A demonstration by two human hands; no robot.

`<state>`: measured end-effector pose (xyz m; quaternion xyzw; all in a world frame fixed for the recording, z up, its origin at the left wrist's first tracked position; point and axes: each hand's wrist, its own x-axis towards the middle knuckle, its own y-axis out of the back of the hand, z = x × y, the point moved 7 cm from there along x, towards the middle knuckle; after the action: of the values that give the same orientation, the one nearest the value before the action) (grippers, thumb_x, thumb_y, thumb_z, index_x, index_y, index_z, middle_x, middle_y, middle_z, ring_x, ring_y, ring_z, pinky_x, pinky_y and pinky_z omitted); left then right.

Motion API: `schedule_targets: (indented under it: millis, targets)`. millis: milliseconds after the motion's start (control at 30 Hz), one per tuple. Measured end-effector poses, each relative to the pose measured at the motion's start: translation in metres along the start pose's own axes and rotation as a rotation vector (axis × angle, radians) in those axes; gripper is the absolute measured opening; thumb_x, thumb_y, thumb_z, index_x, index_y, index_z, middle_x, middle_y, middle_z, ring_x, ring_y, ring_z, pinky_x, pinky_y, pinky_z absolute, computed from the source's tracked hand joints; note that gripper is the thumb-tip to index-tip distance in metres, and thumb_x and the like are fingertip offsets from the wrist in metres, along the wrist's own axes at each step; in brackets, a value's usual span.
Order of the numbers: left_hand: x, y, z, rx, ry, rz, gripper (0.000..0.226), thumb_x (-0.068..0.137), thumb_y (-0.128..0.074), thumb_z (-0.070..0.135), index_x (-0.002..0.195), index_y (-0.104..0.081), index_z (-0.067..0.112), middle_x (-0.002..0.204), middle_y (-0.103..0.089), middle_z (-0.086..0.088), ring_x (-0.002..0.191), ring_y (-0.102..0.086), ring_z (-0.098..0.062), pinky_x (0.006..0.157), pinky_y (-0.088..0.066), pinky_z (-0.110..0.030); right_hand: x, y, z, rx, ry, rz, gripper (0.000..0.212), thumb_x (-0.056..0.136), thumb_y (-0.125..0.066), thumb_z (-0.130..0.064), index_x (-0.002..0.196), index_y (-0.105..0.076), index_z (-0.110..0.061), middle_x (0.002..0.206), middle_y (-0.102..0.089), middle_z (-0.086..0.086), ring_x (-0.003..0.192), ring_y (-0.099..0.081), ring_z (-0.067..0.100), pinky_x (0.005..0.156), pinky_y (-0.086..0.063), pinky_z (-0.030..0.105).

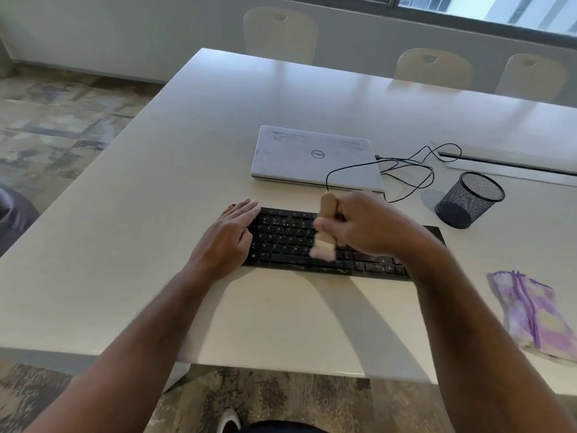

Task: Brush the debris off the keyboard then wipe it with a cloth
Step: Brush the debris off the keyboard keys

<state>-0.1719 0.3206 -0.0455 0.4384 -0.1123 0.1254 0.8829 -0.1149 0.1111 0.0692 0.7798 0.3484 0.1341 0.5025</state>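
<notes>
A black keyboard (287,242) lies on the white table (187,151), with pale specks of debris along its lower right keys. My left hand (231,235) rests flat with straight fingers on the keyboard's left end. My right hand (365,226) grips a wooden-handled brush (326,226) over the middle of the keyboard, its pale bristles blurred and down on the keys. My right forearm hides the keyboard's right part. A folded purple and yellow cloth (534,314) lies on the table to the right, apart from both hands.
A closed white laptop (315,157) sits just behind the keyboard, its black cable (406,170) looping to the right. A black mesh pen cup (468,200) stands at the right. Chairs (281,32) line the table's far side.
</notes>
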Motion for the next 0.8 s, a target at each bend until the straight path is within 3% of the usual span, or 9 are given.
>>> schedule_targets:
  millis: [100, 200, 333, 433, 533, 667, 800]
  targets:
    - [0.0, 0.0, -0.001, 0.01, -0.001, 0.001, 0.064, 0.086, -0.033, 0.009, 0.147, -0.05, 0.003, 0.156, -0.045, -0.007, 0.15, -0.029, -0.008, 0.124, -0.013, -0.021, 0.011, -0.019, -0.018, 0.298, 0.128, 0.028, 0.017, 0.1, -0.07, -0.031, 0.084, -0.07, -0.024, 0.086, -0.075, 0.008, 0.075, -0.068, 0.03, 0.078, -0.057, 0.052]
    - [0.0, 0.0, 0.0, 0.014, -0.002, 0.0, 0.063, 0.087, -0.033, 0.009, 0.147, -0.049, 0.002, 0.156, -0.045, -0.008, 0.15, -0.029, -0.008, 0.123, -0.011, -0.018, 0.018, -0.041, -0.023, 0.288, 0.166, -0.013, 0.019, 0.101, -0.069, -0.027, 0.083, -0.067, -0.019, 0.088, -0.075, 0.007, 0.078, -0.067, 0.029, 0.083, -0.058, 0.053]
    - [-0.001, 0.0, 0.0, 0.004, -0.001, -0.001, 0.063, 0.086, -0.033, 0.01, 0.147, -0.049, 0.003, 0.156, -0.045, -0.008, 0.15, -0.029, -0.009, 0.124, -0.012, -0.02, 0.014, -0.035, 0.0, 0.204, 0.115, -0.025, 0.017, 0.103, -0.067, -0.026, 0.088, -0.071, -0.019, 0.073, -0.07, -0.009, 0.065, -0.059, 0.008, 0.075, -0.054, 0.037]
    - [0.0, -0.001, -0.001, 0.002, -0.002, -0.002, 0.063, 0.086, -0.032, 0.009, 0.147, -0.049, 0.003, 0.156, -0.045, -0.008, 0.15, -0.029, -0.009, 0.124, -0.012, -0.021, 0.005, -0.022, 0.027, 0.144, 0.043, -0.027, 0.017, 0.102, -0.068, -0.028, 0.087, -0.07, -0.02, 0.068, -0.067, -0.017, 0.061, -0.055, 0.005, 0.072, -0.051, 0.035]
    - [0.0, 0.0, -0.001, -0.001, -0.003, 0.005, 0.063, 0.087, -0.032, 0.009, 0.147, -0.049, 0.002, 0.156, -0.045, -0.008, 0.15, -0.03, -0.009, 0.125, -0.013, -0.022, -0.008, -0.01, 0.057, 0.089, -0.054, -0.04, 0.02, 0.102, -0.067, -0.028, 0.084, -0.068, -0.019, 0.061, -0.064, -0.017, 0.057, -0.054, 0.005, 0.071, -0.05, 0.035]
    - [-0.001, -0.001, 0.0, 0.003, -0.006, 0.003, 0.063, 0.087, -0.033, 0.01, 0.148, -0.048, 0.003, 0.156, -0.045, -0.007, 0.15, -0.029, -0.008, 0.126, -0.015, -0.026, -0.021, 0.011, 0.077, -0.013, -0.111, -0.005, 0.024, 0.1, -0.068, -0.032, 0.08, -0.068, -0.019, 0.065, -0.07, -0.006, 0.066, -0.067, 0.019, 0.075, -0.058, 0.042]
    - [0.0, -0.001, -0.002, 0.007, -0.007, 0.002, 0.063, 0.087, -0.032, 0.01, 0.148, -0.048, 0.003, 0.156, -0.045, -0.007, 0.15, -0.029, -0.008, 0.126, -0.016, -0.027, -0.02, 0.012, 0.06, 0.205, -0.012, 0.141, 0.016, 0.1, -0.071, -0.023, 0.085, -0.075, -0.02, 0.076, -0.075, -0.005, 0.061, -0.063, 0.012, 0.069, -0.053, 0.037]
